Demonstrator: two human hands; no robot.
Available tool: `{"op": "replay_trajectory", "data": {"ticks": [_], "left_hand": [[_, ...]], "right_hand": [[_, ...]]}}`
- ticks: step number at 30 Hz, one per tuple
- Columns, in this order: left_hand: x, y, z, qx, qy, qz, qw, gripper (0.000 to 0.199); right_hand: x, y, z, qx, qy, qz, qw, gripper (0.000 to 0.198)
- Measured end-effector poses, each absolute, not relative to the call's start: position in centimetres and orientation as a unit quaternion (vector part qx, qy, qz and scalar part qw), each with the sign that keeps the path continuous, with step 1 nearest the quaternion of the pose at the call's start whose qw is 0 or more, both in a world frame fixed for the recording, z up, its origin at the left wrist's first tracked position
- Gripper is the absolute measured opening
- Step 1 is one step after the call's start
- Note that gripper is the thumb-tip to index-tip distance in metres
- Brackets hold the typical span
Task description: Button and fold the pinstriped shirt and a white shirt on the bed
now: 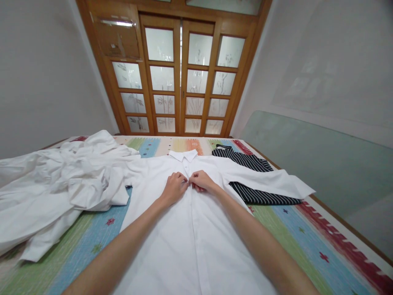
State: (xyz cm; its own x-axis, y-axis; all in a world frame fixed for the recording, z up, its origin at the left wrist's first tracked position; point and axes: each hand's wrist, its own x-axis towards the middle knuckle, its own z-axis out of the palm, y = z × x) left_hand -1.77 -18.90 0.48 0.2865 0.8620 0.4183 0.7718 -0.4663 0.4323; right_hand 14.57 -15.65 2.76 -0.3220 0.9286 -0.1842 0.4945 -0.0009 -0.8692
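A white collared shirt (pixel 172 246) lies spread front side up in the middle, its collar pointing away from me and one sleeve stretched out to the right. Both hands meet at the front placket, a little below the collar. With bent fingers, my left hand (pixel 176 186) pinches the placket edge from the left. From the right, my right hand (pixel 201 181) pinches the same spot, its fingertips almost touching the left ones. Any button between the fingertips is too small and covered to make out.
Crumpled white clothes (pixel 92 172) are heaped on the left, against the shirt's left sleeve. A black-and-white striped garment (pixel 245 162) lies partly under the right sleeve. A colourful patterned cover (pixel 294 229) lies beneath everything. Wooden glass-paned doors (pixel 181 78) stand at the far end.
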Motion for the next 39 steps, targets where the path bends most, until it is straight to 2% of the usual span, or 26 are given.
{"op": "replay_trajectory", "data": {"ticks": [10, 21, 29, 34, 39], "left_hand": [[-1.39, -18.69, 0.70, 0.756, 0.542, 0.327, 0.167, 0.012], [-1.55, -18.80, 0.77, 0.746, 0.523, 0.364, 0.192, 0.011], [-1.61, -19.01, 0.96, 0.727, 0.529, 0.381, 0.219, 0.012], [-1.56, -19.27, 1.17, 0.724, 0.533, 0.382, 0.216, 0.012], [-1.48, -19.28, 1.28, 0.724, 0.532, 0.382, 0.216, 0.013]], "right_hand": [[15.03, -16.04, 3.41, -0.497, -0.641, 0.531, 0.246, 0.018], [15.29, -16.04, 3.04, -0.477, -0.649, 0.533, 0.259, 0.009], [15.42, -16.00, 2.61, -0.450, -0.657, 0.540, 0.272, 0.015], [15.33, -15.96, 2.85, -0.455, -0.652, 0.549, 0.257, 0.003], [15.37, -15.86, 2.98, -0.463, -0.654, 0.547, 0.242, 0.014]]}}
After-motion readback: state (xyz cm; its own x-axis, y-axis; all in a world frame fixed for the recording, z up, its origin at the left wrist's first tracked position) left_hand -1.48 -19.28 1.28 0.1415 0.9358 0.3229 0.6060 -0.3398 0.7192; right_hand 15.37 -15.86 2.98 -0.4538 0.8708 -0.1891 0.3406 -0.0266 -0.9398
